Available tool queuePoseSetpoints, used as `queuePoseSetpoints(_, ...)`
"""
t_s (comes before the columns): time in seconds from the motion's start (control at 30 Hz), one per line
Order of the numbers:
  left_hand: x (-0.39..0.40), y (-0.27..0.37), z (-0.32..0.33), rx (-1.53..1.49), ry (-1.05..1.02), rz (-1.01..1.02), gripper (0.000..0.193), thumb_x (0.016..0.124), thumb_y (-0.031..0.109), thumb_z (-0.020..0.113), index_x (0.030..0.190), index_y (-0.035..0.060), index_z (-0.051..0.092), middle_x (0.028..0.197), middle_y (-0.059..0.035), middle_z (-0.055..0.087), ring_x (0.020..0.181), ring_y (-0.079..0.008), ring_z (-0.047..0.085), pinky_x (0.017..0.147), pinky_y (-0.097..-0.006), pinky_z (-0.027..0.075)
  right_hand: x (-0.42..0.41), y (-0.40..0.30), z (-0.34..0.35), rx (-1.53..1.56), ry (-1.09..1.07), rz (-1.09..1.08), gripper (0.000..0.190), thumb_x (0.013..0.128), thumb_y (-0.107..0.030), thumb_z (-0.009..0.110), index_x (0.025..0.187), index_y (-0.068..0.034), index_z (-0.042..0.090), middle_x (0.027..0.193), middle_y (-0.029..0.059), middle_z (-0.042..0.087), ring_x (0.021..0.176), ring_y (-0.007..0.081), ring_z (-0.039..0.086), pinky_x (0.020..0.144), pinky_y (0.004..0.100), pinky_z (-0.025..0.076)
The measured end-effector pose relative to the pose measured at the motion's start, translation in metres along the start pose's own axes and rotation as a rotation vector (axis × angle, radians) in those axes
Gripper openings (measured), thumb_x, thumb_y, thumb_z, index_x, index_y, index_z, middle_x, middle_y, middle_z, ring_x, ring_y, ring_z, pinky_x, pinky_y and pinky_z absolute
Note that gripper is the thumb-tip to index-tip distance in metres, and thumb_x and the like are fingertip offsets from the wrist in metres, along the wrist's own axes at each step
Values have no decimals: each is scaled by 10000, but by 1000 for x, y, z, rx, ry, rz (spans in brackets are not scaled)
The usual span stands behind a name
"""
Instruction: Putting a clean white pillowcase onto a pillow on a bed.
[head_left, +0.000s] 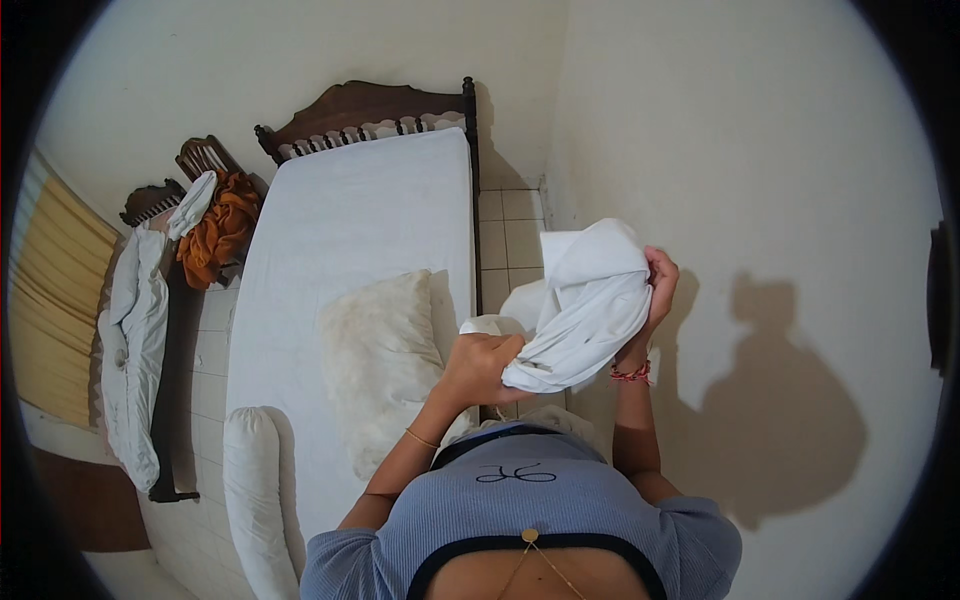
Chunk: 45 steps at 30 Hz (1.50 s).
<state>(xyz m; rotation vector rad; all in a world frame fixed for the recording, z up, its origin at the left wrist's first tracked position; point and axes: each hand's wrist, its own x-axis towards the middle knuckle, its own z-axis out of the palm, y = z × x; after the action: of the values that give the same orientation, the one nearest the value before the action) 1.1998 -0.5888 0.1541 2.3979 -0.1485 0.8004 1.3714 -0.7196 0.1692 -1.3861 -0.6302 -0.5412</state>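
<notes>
A bunched white cloth (585, 315), its exact kind not clear, is stretched between my two hands in front of my waist. My left hand (484, 367) grips its lower left edge in a fist. At the upper right my right hand (660, 289) holds the other side, its fingers partly hidden behind the fabric. Folds of the cloth hang over the tiled floor beside the bed. To my left, a stained cream pillow (382, 360) without a cover lies on the white-sheeted mattress (360, 210), close to my left forearm.
A white bolster (259, 502) lies along the mattress's far side. The dark wooden headboard (367, 109) stands against the wall. Beyond are a wooden chair heaped with orange cloth (221, 225), a second bed with rumpled white bedding (135, 352) and a yellow curtain (56, 300). A wall (750, 187) rises close on my right.
</notes>
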Motion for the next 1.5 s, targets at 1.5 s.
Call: queuePoseSetpoints(1.5,-23,-18,-35,578,424,-185,223,592,-34,587,753,63,465,710,-72,465,552,-227,469,491,-324,379,-5,-39,-32,-464,-27,-109,502,606,30,647,1074,-22,474,860,113,500,818,267,512,695,344,426)
